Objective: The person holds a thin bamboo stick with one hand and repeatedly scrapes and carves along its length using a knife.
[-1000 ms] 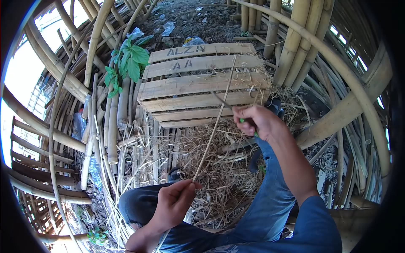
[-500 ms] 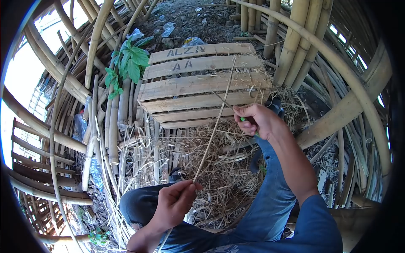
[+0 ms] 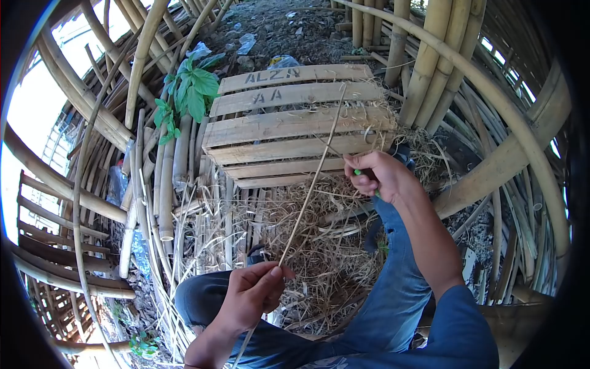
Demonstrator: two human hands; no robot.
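My left hand [image 3: 253, 294] pinches a long thin bamboo strip [image 3: 312, 184] near the left knee. The strip slants up and right from the fingers, and its far end lies over the slatted wooden crate [image 3: 264, 126]. My right hand [image 3: 376, 173] is closed round the green handle of a knife [image 3: 329, 146]. The knife's thin dark blade points up and left and crosses the strip in view; whether the two touch I cannot tell. Curled shavings [image 3: 332, 246] cover the ground below the crate and lie on its right side.
Bamboo poles [image 3: 437, 67] stand at the upper right, with a thick curved one arching down the right side. Split bamboo lengths [image 3: 166, 197] lie at the left beside a green leafy plant [image 3: 193, 92]. Plastic scraps lie on the soil behind the crate. My bent legs [image 3: 387, 283] frame the shavings.
The left hand has turned slightly on the strip, its fingers now more curled under. The right hand has shifted a little to the right with the knife.
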